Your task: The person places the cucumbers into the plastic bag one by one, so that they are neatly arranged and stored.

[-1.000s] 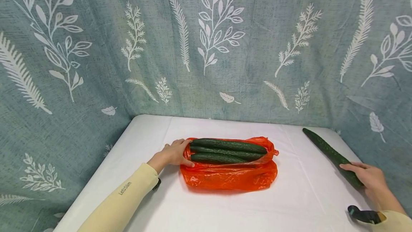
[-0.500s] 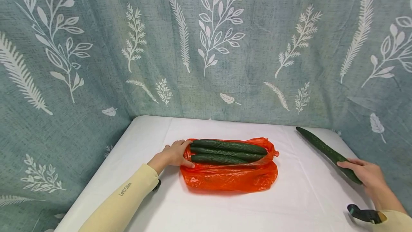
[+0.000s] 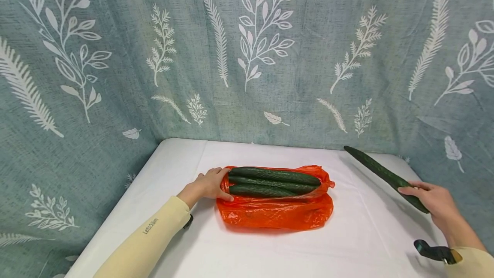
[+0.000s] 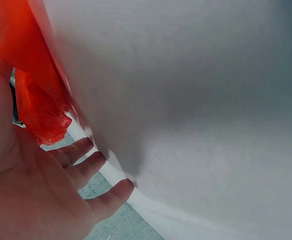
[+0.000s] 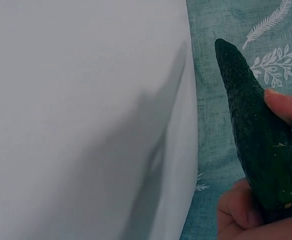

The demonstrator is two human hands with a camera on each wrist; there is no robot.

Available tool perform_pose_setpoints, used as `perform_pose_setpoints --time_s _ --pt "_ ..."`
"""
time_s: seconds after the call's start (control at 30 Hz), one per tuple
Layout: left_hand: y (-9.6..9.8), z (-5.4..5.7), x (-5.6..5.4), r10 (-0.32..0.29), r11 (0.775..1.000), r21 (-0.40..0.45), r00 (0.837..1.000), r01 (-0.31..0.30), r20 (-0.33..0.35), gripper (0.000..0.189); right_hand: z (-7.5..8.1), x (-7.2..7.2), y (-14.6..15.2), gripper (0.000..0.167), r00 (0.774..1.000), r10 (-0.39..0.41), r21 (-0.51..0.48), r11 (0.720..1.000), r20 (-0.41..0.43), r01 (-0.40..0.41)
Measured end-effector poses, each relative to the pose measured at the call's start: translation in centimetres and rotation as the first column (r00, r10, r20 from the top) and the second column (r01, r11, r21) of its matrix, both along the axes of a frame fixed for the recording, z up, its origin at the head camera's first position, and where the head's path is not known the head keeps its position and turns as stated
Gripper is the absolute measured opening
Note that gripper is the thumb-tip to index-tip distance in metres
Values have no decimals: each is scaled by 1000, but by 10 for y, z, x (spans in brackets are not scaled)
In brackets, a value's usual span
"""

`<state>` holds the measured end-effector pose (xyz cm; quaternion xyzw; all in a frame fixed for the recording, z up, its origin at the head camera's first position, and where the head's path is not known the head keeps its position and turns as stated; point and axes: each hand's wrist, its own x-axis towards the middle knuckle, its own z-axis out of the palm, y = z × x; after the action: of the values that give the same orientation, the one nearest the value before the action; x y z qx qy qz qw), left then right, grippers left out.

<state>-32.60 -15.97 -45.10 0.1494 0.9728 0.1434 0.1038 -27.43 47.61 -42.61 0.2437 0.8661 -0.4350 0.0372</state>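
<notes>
An orange-red plastic bag (image 3: 275,213) lies in the middle of the table, with three dark green cucumbers (image 3: 274,179) showing at its opening. My left hand (image 3: 211,182) grips the bag's left end, thumb at the front and fingers at the back. In the left wrist view, the bag (image 4: 38,112) passes by the thumb while the other visible fingers (image 4: 110,197) spread near the cloth. At the table's right, my right hand (image 3: 438,203) holds a long cucumber (image 3: 380,170) near its lower end, raised off the table. In the right wrist view, the thumb lies along the cucumber (image 5: 258,130).
A white cloth covers the table (image 3: 247,254). A green curtain (image 3: 293,110) with white leaf patterns hangs along the back and both sides. Black wrist devices, such as the right one (image 3: 436,251), stick out near the sleeves.
My right hand has lifted the cucumber and moved slightly left, its far tip swinging left and up. The left hand and the bag have stayed in place.
</notes>
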Motion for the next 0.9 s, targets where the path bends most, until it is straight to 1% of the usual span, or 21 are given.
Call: perform_pose_setpoints --time_s 0.13,0.27,0.5,0.7,0.9 --pt "0 0 0 0 1000 -2 1000 0 -1 108 7 1 -3 105 998 55 2 998 -27 -55" --pt "0 1 1 1 1000 1 1000 -1 3 108 12 2 -8 106 992 115 24 993 -44 -114" --pt "-1 1 2 -4 1000 9 1000 4 4 107 20 1 -21 105 984 167 25 986 -68 -166" --pt "0 2 2 -1 1000 13 1000 1 3 106 28 1 -29 101 960 267 46 964 -84 -264" --pt "0 2 3 5 1000 15 1000 -5 2 105 35 0 -37 89 926 363 48 932 -109 -359"
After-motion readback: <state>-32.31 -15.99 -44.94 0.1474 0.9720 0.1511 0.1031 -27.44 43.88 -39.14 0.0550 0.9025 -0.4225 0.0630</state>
